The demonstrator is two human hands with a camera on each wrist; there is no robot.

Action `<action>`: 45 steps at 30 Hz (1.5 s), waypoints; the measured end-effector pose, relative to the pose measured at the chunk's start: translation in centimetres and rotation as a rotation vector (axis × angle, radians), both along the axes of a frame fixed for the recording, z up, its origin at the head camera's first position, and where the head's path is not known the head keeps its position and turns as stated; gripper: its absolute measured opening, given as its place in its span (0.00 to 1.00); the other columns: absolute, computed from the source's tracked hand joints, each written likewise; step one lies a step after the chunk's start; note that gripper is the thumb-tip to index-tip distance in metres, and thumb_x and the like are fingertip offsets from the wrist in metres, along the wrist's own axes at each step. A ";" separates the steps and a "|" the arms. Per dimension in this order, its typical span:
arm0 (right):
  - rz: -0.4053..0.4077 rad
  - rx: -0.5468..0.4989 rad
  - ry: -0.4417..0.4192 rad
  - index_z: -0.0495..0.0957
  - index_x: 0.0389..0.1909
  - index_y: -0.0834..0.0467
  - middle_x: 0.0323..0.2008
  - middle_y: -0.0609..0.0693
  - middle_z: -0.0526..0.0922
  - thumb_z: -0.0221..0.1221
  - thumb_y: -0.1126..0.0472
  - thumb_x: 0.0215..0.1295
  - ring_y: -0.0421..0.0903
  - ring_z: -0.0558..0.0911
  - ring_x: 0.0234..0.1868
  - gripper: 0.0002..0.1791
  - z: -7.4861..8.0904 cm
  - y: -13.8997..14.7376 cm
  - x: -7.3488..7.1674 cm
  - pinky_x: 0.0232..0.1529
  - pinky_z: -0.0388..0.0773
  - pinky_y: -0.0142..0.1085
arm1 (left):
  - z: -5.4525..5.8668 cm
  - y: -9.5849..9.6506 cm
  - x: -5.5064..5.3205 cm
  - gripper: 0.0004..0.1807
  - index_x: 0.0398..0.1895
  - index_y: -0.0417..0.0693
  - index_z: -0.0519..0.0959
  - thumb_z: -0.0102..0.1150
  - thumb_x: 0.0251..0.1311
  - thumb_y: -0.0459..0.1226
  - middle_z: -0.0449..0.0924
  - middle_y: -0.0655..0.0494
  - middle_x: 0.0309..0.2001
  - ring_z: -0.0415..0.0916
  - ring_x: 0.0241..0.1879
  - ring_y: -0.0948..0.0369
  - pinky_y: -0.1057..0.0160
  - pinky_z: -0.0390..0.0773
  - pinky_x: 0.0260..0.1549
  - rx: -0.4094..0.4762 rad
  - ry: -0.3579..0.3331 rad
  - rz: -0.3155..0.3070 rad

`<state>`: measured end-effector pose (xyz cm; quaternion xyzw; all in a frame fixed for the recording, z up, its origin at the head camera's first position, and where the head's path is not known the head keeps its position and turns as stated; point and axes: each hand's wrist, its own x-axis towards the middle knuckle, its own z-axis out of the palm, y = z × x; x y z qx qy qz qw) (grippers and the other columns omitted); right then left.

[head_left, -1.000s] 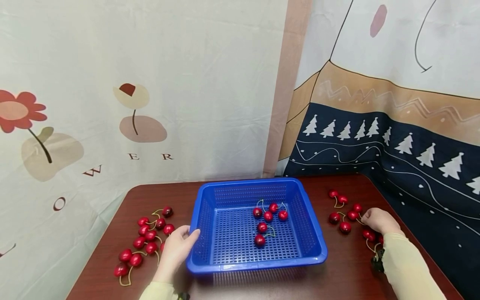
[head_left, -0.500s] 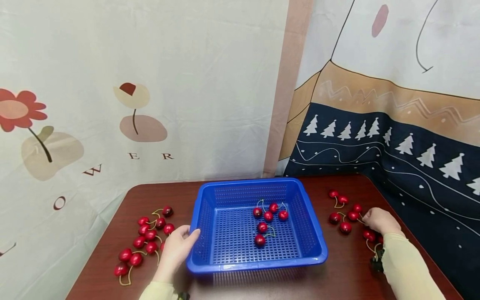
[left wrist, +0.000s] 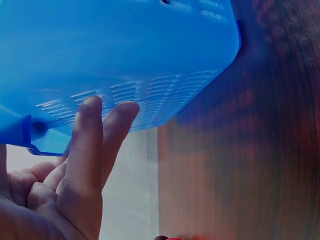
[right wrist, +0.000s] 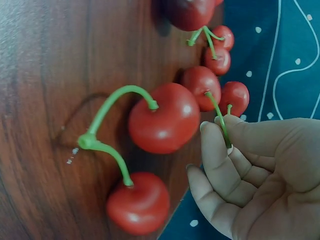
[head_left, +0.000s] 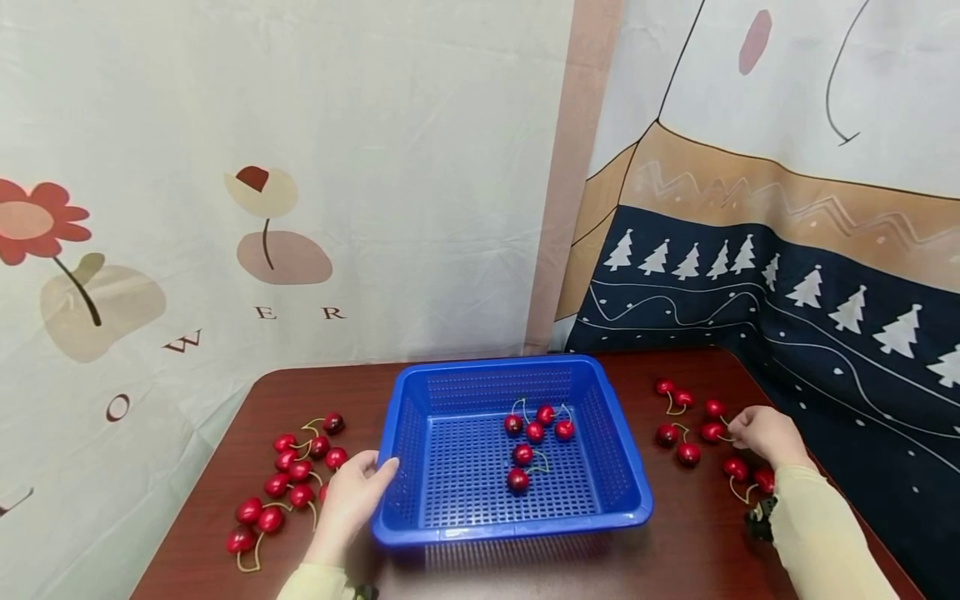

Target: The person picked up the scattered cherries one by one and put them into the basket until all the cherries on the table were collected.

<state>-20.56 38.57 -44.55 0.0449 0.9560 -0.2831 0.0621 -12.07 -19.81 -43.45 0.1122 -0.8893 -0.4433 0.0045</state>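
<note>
I see six glossy cherries (head_left: 535, 432) in the slotted plastic basket (head_left: 513, 532), its rim pinched by the left hand (head_left: 354, 493); to its right, the right hand (head_left: 769, 435) pinches a cherry pair (head_left: 714, 408) by its green stem (right wrist: 218, 111).

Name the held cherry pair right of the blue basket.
The cherry pair whose stems the right hand pinches; the three other pairs there have free stems.

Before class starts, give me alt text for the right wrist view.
A right hand pinches the green stems of two red cherries. A joined pair lies nearer the camera on a brown table; more cherries sit beyond.
</note>
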 end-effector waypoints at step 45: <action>0.216 0.027 0.394 0.83 0.34 0.57 0.24 0.45 0.81 0.63 0.60 0.67 0.45 0.76 0.28 0.04 10.9 -11.3 1.3 0.33 0.74 0.42 | -0.1 0.1 0.1 0.17 0.45 0.35 0.80 0.58 0.68 0.44 0.85 0.45 0.37 0.81 0.37 0.53 0.43 0.79 0.45 0.021 0.011 -0.009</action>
